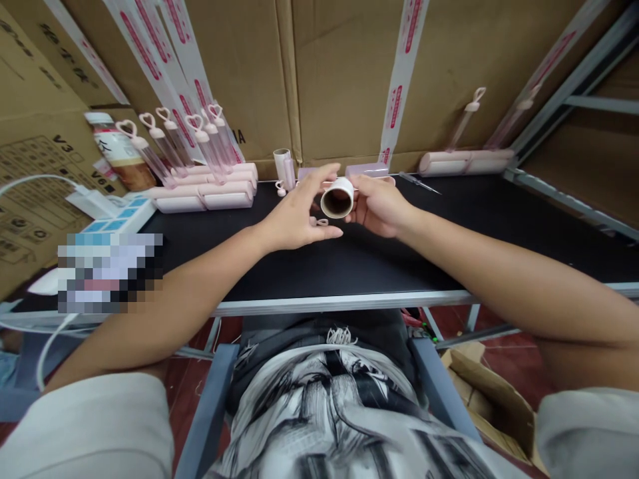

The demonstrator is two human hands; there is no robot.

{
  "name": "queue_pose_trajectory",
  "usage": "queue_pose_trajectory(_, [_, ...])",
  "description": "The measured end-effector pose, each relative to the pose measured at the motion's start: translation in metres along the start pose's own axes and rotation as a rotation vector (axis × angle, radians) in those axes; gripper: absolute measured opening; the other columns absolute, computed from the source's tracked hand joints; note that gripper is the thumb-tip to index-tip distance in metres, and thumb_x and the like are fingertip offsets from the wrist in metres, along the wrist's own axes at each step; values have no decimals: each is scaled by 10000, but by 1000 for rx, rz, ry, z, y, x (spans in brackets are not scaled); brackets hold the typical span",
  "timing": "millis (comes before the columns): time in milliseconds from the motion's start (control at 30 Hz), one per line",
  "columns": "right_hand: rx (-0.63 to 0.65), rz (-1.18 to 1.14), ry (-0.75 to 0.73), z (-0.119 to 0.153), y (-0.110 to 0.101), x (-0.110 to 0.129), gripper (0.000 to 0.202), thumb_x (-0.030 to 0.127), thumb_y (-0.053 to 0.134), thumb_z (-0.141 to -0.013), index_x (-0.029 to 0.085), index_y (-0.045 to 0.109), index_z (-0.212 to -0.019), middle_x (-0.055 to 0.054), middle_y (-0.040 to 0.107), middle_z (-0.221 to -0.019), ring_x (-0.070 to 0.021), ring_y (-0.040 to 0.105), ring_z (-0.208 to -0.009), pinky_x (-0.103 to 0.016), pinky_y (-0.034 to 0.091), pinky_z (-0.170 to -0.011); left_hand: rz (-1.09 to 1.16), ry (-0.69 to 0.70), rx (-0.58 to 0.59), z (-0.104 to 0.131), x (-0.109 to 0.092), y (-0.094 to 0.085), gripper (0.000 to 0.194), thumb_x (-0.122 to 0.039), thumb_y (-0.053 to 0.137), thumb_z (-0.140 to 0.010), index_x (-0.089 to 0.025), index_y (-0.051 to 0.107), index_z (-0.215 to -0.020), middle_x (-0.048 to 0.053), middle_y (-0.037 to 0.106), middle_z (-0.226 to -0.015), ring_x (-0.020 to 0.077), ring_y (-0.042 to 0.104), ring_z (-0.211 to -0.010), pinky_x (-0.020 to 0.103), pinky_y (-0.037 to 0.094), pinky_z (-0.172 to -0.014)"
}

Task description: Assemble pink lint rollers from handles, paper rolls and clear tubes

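My right hand is closed on the right side of a short white roll with a brown cardboard core, its open end facing me. To the left of it, my left hand curves around the roll with thumb and fingers apart. A small pink heart-shaped loop shows between that thumb and fingers; I cannot tell whether it rests in the hand or behind it. Behind my hands lie lilac pieces and a pink part, partly hidden. Another white roll stands beside a lilac piece and a pink heart-ended piece.
Several pink rollers with clear heart-ended handles stand at left, others at right. A thin pointed tool lies on the black tabletop. A bottle, a power strip and a blurred-out object occupy the left.
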State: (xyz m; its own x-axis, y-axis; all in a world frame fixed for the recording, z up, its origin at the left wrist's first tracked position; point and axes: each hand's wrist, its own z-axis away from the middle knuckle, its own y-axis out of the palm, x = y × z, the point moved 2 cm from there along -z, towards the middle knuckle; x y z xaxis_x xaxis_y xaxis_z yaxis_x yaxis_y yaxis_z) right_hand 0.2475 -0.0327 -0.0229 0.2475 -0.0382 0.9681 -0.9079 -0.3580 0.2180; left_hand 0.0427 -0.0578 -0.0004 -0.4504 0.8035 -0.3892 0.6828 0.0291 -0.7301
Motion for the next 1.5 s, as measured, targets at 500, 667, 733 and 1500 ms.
queue_pose_trajectory(500, [-345, 1062, -301, -31, -90, 29, 121, 262, 649, -936, 183, 731, -978, -74, 769, -901, -226, 719, -744, -405, 608, -778, -140, 96, -73, 1, 10, -9, 520, -544, 759, -927, -230, 701, -1338, 152, 708, -1351, 325, 655, -1280, 534, 555, -1103])
queue_pose_trajectory(667, [-260, 1358, -53, -43, -114, 21, 198, 142, 699, -858, 186, 817, -1011, -105, 823, -1026, -275, 750, -972, -399, 574, -919, -146, 103, -112, 2, 16, -13, 485, -515, 765, -930, -201, 708, -1295, 147, 730, -1303, 303, 670, -1239, 507, 544, -1106])
queue_pose_trajectory(733, [-211, 1423, -13, -42, -108, 19, 227, 155, 736, -851, 198, 830, -1053, -97, 831, -1079, -280, 753, -1027, -388, 564, -941, -150, 102, -108, 2, 15, -13, 484, -520, 758, -934, -201, 706, -1294, 145, 731, -1298, 299, 671, -1235, 496, 554, -1086])
queue_pose_trajectory(1500, [-166, 1487, -124, -23, -73, 28, 43, 229, 718, -777, 194, 706, -798, -50, 730, -794, -213, 645, -760, -324, 455, -700, -133, 72, -74, 3, 17, -13, 588, -644, 749, -929, -220, 723, -1336, 135, 727, -1286, 284, 667, -1189, 408, 587, -944])
